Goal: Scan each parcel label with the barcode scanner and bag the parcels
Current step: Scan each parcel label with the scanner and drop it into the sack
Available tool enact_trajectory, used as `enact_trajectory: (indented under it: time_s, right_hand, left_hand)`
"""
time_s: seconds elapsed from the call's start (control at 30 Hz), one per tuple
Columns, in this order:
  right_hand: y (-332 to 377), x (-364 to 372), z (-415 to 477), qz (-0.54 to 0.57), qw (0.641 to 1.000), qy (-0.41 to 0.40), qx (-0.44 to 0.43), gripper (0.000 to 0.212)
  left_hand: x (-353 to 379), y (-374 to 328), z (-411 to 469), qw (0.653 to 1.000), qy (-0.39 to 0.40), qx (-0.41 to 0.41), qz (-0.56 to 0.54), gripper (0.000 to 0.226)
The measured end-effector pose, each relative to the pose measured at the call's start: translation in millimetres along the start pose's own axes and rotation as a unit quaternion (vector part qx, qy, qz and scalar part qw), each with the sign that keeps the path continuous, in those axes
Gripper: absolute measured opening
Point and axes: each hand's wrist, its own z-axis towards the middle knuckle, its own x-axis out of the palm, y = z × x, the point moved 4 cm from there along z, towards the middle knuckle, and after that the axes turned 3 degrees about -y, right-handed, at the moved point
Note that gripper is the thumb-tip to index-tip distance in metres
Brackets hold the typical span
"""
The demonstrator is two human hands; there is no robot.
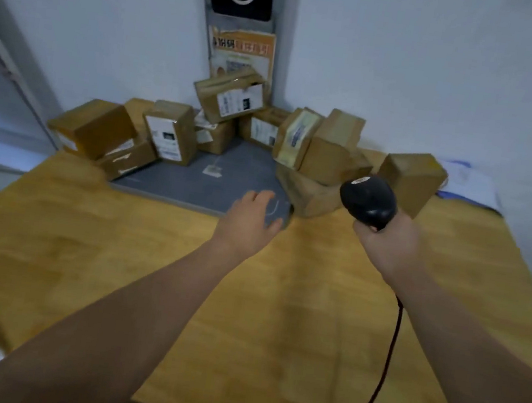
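Barcode scanner (pixel 368 199) stands in my right grip (pixel 387 242), fingers curled tight round its handle, head pointing away from me, its dark cable (pixel 392 339) trailing back under my forearm. Parcels (pixel 333 142), brown cardboard boxes with white labels, lie heaped just beyond both grips against the wall corner. The nearest sits just left of the scanner head, and another stands just beyond it to the right. My left grip (pixel 251 216) holds nothing, fingers loosely spread over the near corner of a grey mat (pixel 193 180); whether it touches I cannot tell. Wooden bench (pixel 84 238) runs beneath both grips.
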Motion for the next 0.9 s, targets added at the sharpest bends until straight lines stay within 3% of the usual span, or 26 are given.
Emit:
enact_trajectory:
  time_s: [0.13, 0.33, 0.53, 0.6, 0.73, 0.9]
  right_hand:
    - [14, -14, 69, 0.022, 0.999, 0.019, -0.045, 0.020]
    - [9, 11, 150, 0.171, 0.983, 0.032, 0.050, 0.017]
    - [2, 37, 217, 0.255, 0.957, 0.039, 0.134, 0.014]
    - [-5, 51, 230, 0.261, 0.951, 0.055, 0.154, 0.030]
    - [-21, 78, 240, 0.277, 0.943, 0.062, 0.171, 0.053]
    - [-35, 82, 230, 0.288, 0.941, 0.038, 0.175, 0.043]
  left_hand:
    - [3, -20, 68, 0.996, -0.020, -0.063, -0.068, 0.058]
    - [2, -15, 162, 0.935, -0.030, -0.248, -0.251, 0.073]
    - [13, 2, 221, 0.910, -0.027, -0.304, -0.279, 0.089]
    - [19, 9, 233, 0.890, -0.032, -0.319, -0.323, 0.091]
    - [36, 11, 243, 0.868, -0.012, -0.314, -0.386, 0.071]
    - [42, 9, 229, 0.806, -0.051, -0.316, -0.498, 0.048]
